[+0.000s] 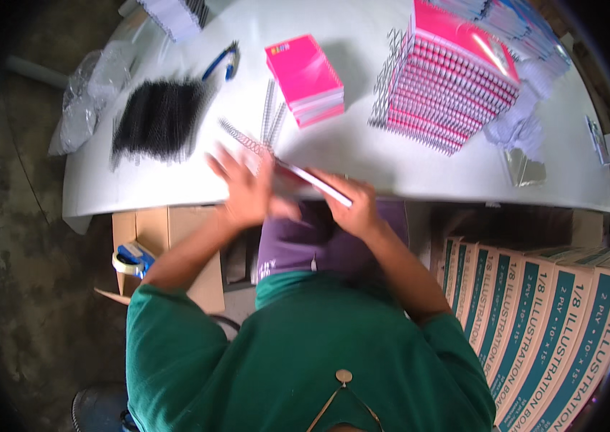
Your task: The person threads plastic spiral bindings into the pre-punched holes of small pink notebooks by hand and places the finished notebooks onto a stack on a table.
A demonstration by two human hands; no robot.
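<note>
My right hand grips a thin notebook, seen almost edge-on above my lap by the table's front edge. My left hand is blurred, its fingers spread beside the notebook's left end. From that end a loose spiral coil sticks out over the table; whether it runs through the notebook's holes is hidden. More loose coils lie just beyond, beside a short stack of pink-covered notebooks with no coils showing.
A tall stack of coil-bound pink notebooks stands at the right. On the left lie a pile of black coils, blue-handled pliers and clear plastic bags. Cartons stand below right, and an opened box below left.
</note>
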